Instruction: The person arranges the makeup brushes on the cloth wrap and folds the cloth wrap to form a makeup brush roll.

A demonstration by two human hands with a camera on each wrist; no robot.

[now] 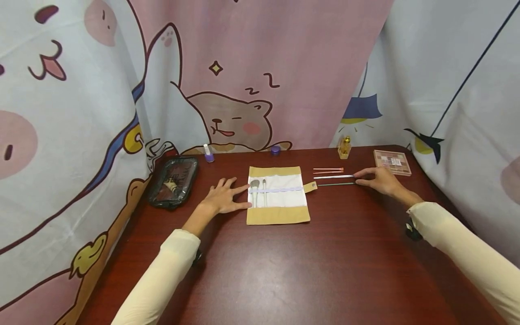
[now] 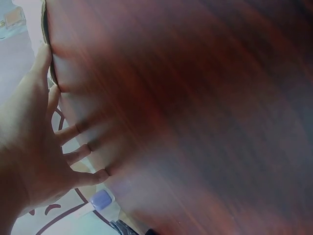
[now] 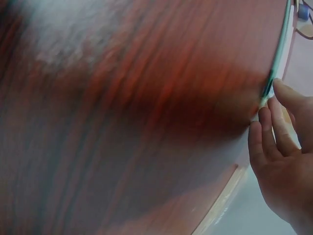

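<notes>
A tan and white fabric brush roll (image 1: 278, 215) lies unfolded, with a large makeup brush (image 1: 254, 192) and a slimmer brush (image 1: 264, 193) tucked under its lilac band. My left hand (image 1: 222, 197) rests at its left edge, fingers spread. In the left wrist view, thumb and index finger of that hand (image 2: 39, 142) touch the roll's edge. To the right, my right hand (image 1: 378, 180) reaches the ends of a thin white stick (image 1: 333, 177) and a thin green stick (image 1: 336, 184). Its thumb is at the green stick's end in the right wrist view, the other fingers loosely bent.
Two thin reddish sticks (image 1: 328, 170) lie behind the white one. A palette (image 1: 392, 161) and perfume bottle (image 1: 344, 148) stand at back right. A purple jar (image 1: 275, 150) and nail polish bottle (image 1: 208, 154) sit along the back; a black clear pouch (image 1: 174, 183) lies left.
</notes>
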